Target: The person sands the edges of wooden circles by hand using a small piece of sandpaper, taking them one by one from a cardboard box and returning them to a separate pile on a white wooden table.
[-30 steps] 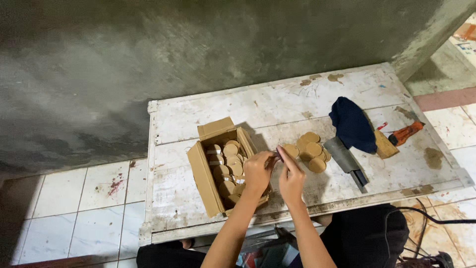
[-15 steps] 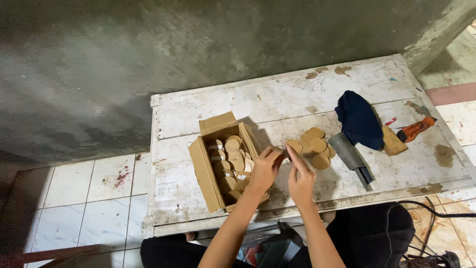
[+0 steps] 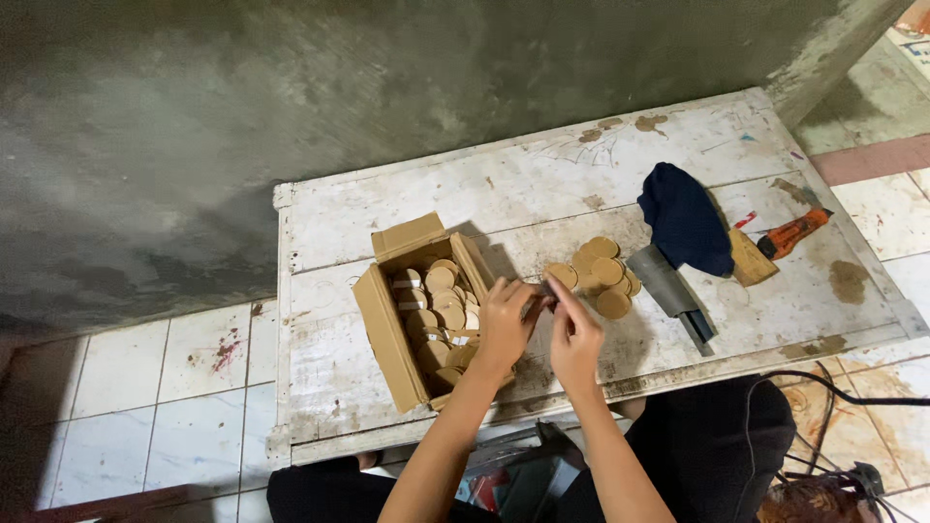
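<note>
Wooden disc [image 3: 544, 293] pinched between left hand [image 3: 504, 324] and right hand [image 3: 573, 334], both grips clamped on it, cardboard box [image 3: 418, 320] close by on the bench [image 3: 329, 368] for easy reach.

Whatever small thing is pinched between the left hand [image 3: 504, 324] and the right hand [image 3: 573, 334] is too small and too covered by fingers to tell. The dark blue cloth [image 3: 686, 225] hides the upper end of the grey tool [image 3: 670, 291], and the left hand covers the near right corner of the cardboard box [image 3: 387, 339]. The tangle of cable [image 3: 843, 387] runs off the right and lower edges
</note>
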